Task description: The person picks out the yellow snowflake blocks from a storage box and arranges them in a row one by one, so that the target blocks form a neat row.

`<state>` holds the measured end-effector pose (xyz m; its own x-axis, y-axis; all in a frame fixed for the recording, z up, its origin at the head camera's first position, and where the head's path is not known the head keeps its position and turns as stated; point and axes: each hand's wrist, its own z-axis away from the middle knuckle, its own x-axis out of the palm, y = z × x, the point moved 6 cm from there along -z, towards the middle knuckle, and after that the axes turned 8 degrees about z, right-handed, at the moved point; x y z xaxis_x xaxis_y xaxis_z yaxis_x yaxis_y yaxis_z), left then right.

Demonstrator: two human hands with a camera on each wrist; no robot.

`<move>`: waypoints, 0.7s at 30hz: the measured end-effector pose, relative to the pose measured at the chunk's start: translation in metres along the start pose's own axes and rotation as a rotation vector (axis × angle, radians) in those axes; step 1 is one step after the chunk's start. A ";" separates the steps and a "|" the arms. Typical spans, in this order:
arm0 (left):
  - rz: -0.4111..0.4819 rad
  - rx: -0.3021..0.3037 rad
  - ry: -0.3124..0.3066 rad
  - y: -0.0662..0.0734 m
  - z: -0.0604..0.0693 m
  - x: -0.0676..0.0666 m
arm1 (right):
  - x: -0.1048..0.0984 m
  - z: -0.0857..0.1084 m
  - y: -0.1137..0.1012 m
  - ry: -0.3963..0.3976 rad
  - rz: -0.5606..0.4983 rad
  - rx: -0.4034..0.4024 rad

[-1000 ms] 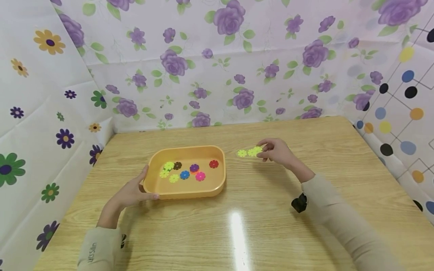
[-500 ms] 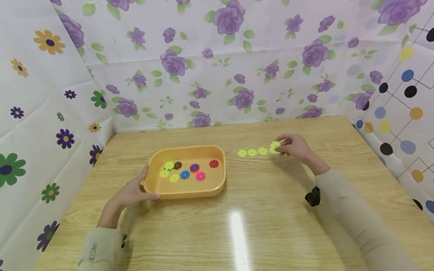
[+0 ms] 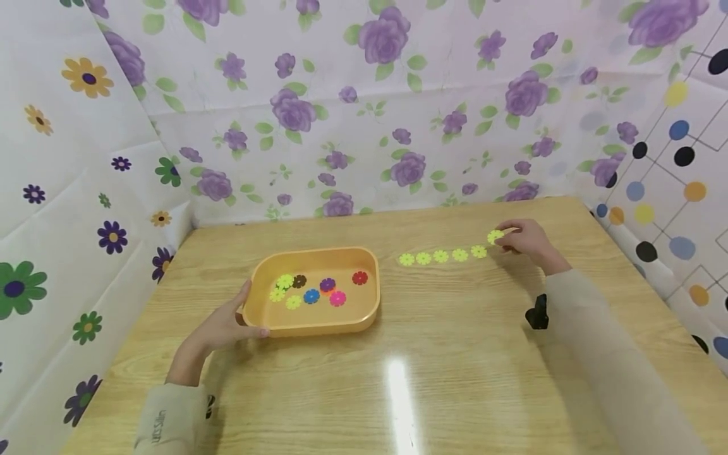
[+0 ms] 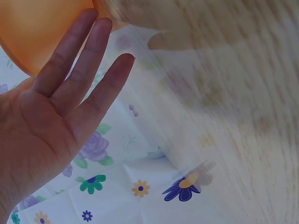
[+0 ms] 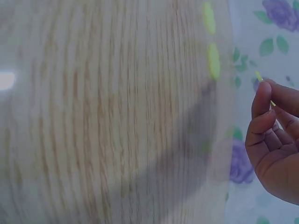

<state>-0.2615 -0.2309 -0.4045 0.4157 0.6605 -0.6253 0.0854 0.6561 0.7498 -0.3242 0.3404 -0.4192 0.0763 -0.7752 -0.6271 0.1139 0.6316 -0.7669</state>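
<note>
In the head view my right hand (image 3: 529,241) pinches a yellow-green flower-shaped disc (image 3: 493,237) above the table, just beyond the right end of a row of several like discs (image 3: 441,256). The right wrist view shows the pinched disc (image 5: 258,75) edge-on between thumb and fingers of the hand (image 5: 275,154). My left hand (image 3: 218,325) rests around the near left corner of an orange tray (image 3: 318,328), thumb along its front side. Straight fingers of that hand (image 4: 51,112) touch the tray (image 4: 35,28) in the left wrist view.
Inside the tray lie several yellow-green discs (image 3: 292,302) and brown, blue, purple, pink and red (image 3: 360,278) ones; a bit of orange shows beneath the purple. Flowered sheeting (image 3: 347,151) rises behind the wooden table (image 3: 341,392), with patterned sheets at both sides.
My right hand has moved right along the row, leaving more yellow-green discs lying in line behind it, and now holds one past them. My left hand stays on the tray.
</note>
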 end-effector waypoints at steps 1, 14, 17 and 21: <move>0.001 -0.003 0.001 -0.001 0.000 0.000 | -0.001 -0.001 0.003 -0.003 -0.004 0.013; 0.008 0.003 0.004 0.001 0.001 0.001 | 0.007 -0.014 0.030 -0.062 -0.024 0.118; 0.017 0.008 0.004 0.003 0.001 0.000 | 0.010 -0.017 0.034 -0.081 -0.028 0.142; 0.006 0.009 0.006 0.002 0.000 0.000 | 0.011 -0.018 0.035 -0.063 0.001 0.150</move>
<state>-0.2611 -0.2298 -0.4027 0.4106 0.6664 -0.6224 0.0913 0.6490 0.7552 -0.3374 0.3545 -0.4551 0.1377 -0.7768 -0.6145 0.2600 0.6270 -0.7344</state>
